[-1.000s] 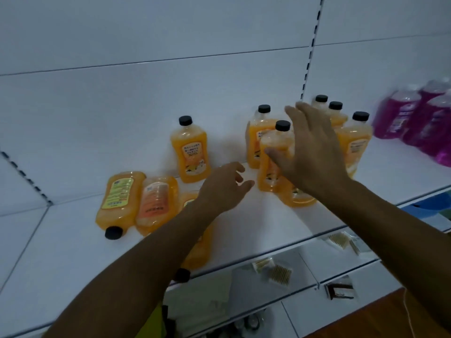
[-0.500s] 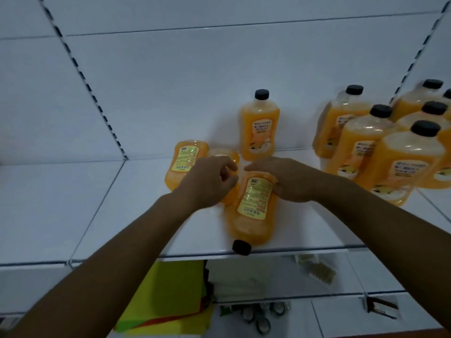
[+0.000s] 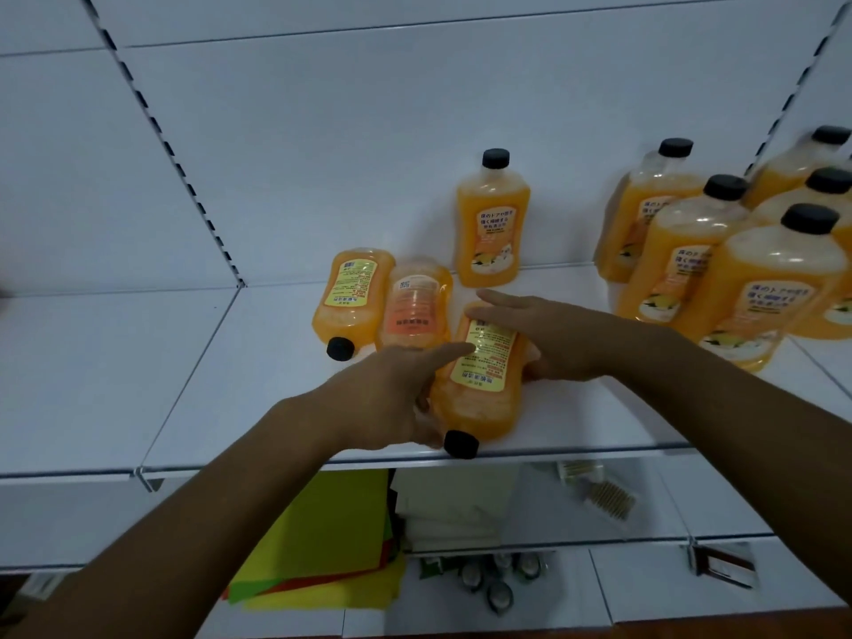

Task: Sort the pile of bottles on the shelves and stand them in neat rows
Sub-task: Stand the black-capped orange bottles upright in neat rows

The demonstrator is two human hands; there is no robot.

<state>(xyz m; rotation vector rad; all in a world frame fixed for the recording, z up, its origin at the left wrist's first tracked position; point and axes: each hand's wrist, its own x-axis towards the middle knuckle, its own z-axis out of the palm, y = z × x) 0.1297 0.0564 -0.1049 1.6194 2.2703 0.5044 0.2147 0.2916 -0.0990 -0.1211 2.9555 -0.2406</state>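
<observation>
Three orange bottles with black caps lie on the white shelf (image 3: pixel 576 422): a left one (image 3: pixel 352 297), a middle one (image 3: pixel 417 306) and a near one (image 3: pixel 482 385) whose cap (image 3: pixel 460 444) reaches the front edge. My left hand (image 3: pixel 392 398) holds the near bottle's left side by the neck, index finger stretched onto the label. My right hand (image 3: pixel 548 334) lies on its upper right side, fingers straight across the base end. One orange bottle (image 3: pixel 491 223) stands alone at the back wall. Several more stand grouped at the right (image 3: pixel 682 255).
The shelf's left half (image 3: pixel 138 362) holds no bottles. A slotted upright (image 3: pixel 170 149) runs down the back wall. On the shelf below lie yellow and green sheets (image 3: pixel 332 546), small jars (image 3: pixel 498 578) and brushes (image 3: pixel 608 500).
My left hand has slid from the near bottle's top end down to its neck side and opened out. My right hand has stretched its fingers over the base end. The view shifted slightly.
</observation>
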